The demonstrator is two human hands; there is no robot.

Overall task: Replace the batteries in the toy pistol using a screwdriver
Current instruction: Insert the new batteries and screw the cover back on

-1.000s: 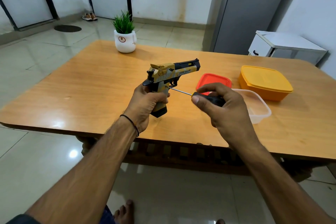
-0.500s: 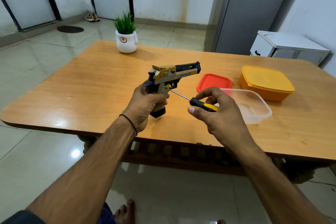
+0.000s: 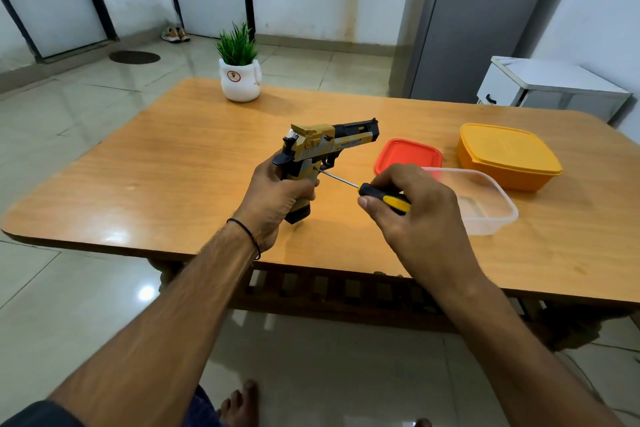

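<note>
A gold and black toy pistol (image 3: 329, 144) stands upright over the wooden table (image 3: 173, 166), barrel pointing right. My left hand (image 3: 273, 198) grips its handle from the left. My right hand (image 3: 412, 215) holds a screwdriver (image 3: 381, 196) with a black and yellow handle. Its thin metal shaft runs up and left, and the tip touches the pistol's grip just below the trigger guard. The lower part of the pistol's handle is hidden by my left fingers.
A clear plastic box (image 3: 485, 204) sits just right of my right hand, with a red lid (image 3: 408, 154) behind it and a closed orange box (image 3: 507, 154) further right. A white pot with a green plant (image 3: 240, 74) stands at the table's far edge.
My right hand has turned on the screwdriver, so the yellow stripe of its handle now shows more. The tip stays at the pistol's grip. My left hand keeps its hold.
</note>
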